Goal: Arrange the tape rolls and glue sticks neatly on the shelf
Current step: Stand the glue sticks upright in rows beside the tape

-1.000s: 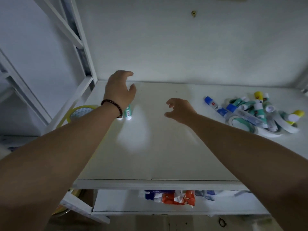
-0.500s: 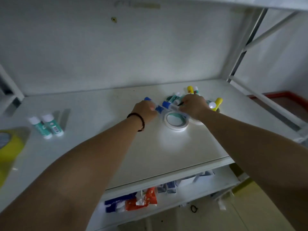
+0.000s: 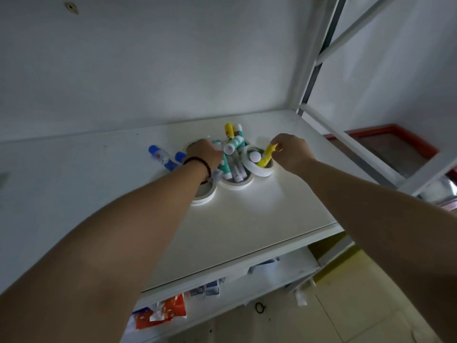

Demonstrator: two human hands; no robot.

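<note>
White shelf (image 3: 247,219) bearing a heap of glue sticks (image 3: 233,154) and three white tape rolls (image 3: 237,183) lying flat near its back right corner. The right hand (image 3: 291,152) pinches the upper end of a yellow glue stick (image 3: 265,157), which stands tilted inside the rightmost tape roll (image 3: 259,170). The left hand (image 3: 205,154), a dark bead bracelet (image 3: 200,163) at its wrist, reaches into the heap's left side; whether its grip is closed on anything cannot be told. Two blue-capped glue sticks (image 3: 163,158) lie just left of that hand.

White shelf (image 3: 247,219), white tape rolls (image 3: 237,185), yellow glue stick (image 3: 265,157), blue-capped sticks (image 3: 160,158), black bracelet (image 3: 200,162).
</note>
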